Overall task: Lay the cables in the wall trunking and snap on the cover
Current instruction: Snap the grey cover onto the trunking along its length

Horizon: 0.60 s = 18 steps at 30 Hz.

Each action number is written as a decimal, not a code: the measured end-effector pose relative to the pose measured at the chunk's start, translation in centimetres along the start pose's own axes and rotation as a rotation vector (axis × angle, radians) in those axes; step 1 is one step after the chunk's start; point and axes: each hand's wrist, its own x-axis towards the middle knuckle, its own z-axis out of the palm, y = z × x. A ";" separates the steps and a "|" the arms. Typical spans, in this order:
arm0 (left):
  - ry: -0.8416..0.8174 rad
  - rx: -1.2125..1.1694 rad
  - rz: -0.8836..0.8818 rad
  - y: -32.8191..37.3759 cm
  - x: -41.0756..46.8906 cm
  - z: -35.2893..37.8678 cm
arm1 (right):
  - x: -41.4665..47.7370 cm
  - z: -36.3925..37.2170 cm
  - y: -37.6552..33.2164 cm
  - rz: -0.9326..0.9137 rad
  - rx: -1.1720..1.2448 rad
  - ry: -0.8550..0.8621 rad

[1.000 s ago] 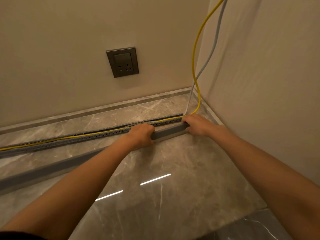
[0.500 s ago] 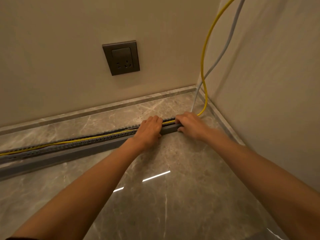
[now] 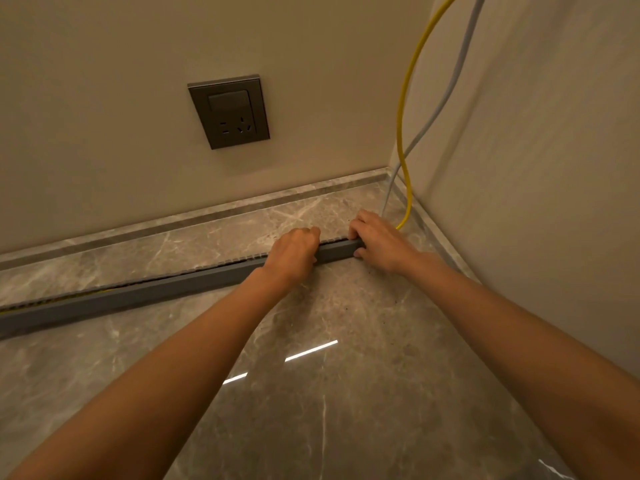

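Observation:
A long grey slotted trunking (image 3: 207, 270) lies on the marble floor, running from the left edge toward the corner. The grey cover (image 3: 145, 293) sits against its near side and over its top. My left hand (image 3: 292, 252) grips the cover near its right end. My right hand (image 3: 375, 239) holds the very end of the cover, fingers curled over it. A yellow cable (image 3: 403, 133) and a grey cable (image 3: 446, 95) drop from above in the corner and enter the trunking behind my right hand. A sliver of yellow shows in the trunking at far left.
A dark wall socket (image 3: 229, 111) is set in the back wall above the trunking. A stone skirting (image 3: 194, 218) runs along the back wall and the right wall (image 3: 540, 168). Glossy marble floor (image 3: 329, 375) spreads in front.
The cover has moved from lying apart on the floor up onto the trunking, hiding most of the yellow cable. Both hands shifted with it toward the wall.

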 end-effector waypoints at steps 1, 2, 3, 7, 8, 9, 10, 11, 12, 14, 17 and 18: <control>0.008 0.021 0.002 0.2 0.0 0.1 | 0.1 0.0 0.0 -0.004 -0.006 0.001; 0.020 0.045 0.004 0.5 0.0 0.2 | 0.1 0.0 0.0 -0.005 -0.007 -0.003; 0.035 0.067 0.005 0.7 0.0 0.4 | 0.1 0.0 0.0 -0.002 0.002 -0.009; 0.081 0.146 0.013 1.5 0.3 1.4 | 0.3 -0.1 0.2 0.017 0.027 -0.039; 0.082 0.168 0.026 1.6 0.3 1.5 | 0.4 -0.2 0.2 0.017 0.021 -0.046; 0.078 0.190 0.043 1.7 0.3 1.6 | 0.4 -0.3 0.1 0.017 0.015 -0.053; 0.072 0.210 0.058 1.7 0.3 1.6 | 0.4 -0.5 0.1 0.017 0.012 -0.061; 0.068 0.231 0.070 1.8 0.3 1.5 | 0.4 -0.5 0.1 0.018 0.011 -0.069; 0.062 0.253 0.080 1.9 0.3 1.4 | 0.4 -0.7 0.1 0.021 0.010 -0.075; 0.037 0.293 0.110 1.9 0.4 0.9 | 0.6 -0.9 0.0 0.027 0.009 -0.082; 0.005 0.325 0.162 2.0 0.5 0.2 | 0.9 -1.5 0.0 0.032 0.013 -0.099; -0.001 0.329 0.169 2.0 0.5 0.0 | 0.9 -1.7 -0.1 0.030 0.013 -0.107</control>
